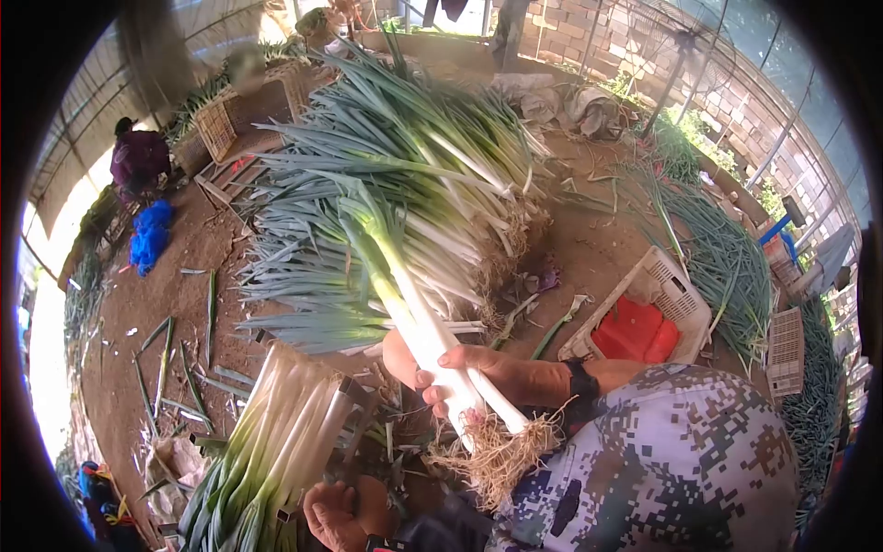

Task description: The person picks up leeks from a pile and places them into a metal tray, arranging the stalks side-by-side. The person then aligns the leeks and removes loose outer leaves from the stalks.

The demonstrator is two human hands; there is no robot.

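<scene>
My right hand [492, 366] is wrapped round the white stalks of a few leeks [421, 327]. Their tangled roots [501, 460] hang towards my lap, and the green tops point away over the heap. Low in the view, my left hand [333, 517] is closed with its fingers curled; what it holds, if anything, I cannot make out. Beside it lies a bundle of trimmed leeks [276, 432] in a metal-cornered frame [345, 391], white ends up and leaves towards the bottom edge. A large heap of leeks [405, 212] lies just beyond my right hand, roots to the right.
Right of me stands a pale plastic crate [685, 294] with a red thing [636, 329] inside. Cut green leaves [713, 248] are piled farther right. Leaf scraps [184, 386] litter the soil at left. Another person [140, 161] is at the far left, near a blue bag [150, 236].
</scene>
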